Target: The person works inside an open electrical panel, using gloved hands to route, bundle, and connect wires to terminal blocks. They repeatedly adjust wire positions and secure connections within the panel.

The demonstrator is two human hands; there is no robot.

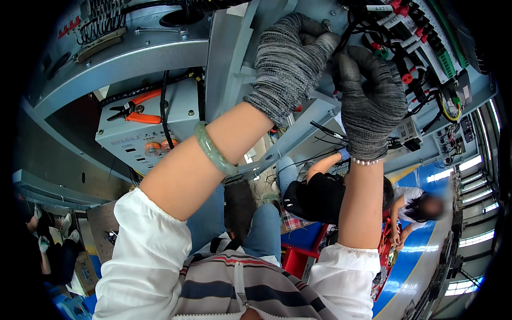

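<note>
Both gloved hands pinched shut at black wires [356,28]: left hand [290,61] just left, right hand [370,98] below and nearer. Wires ran up-right toward terminal block [421,37].

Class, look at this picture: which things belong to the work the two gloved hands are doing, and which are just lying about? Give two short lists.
In the work:
left hand in a grey knit glove
right hand in a grey knit glove
black wires that both hands reach into
terminal block with red plugs

Lying about:
orange-handled pliers
grey box under the pliers
</note>
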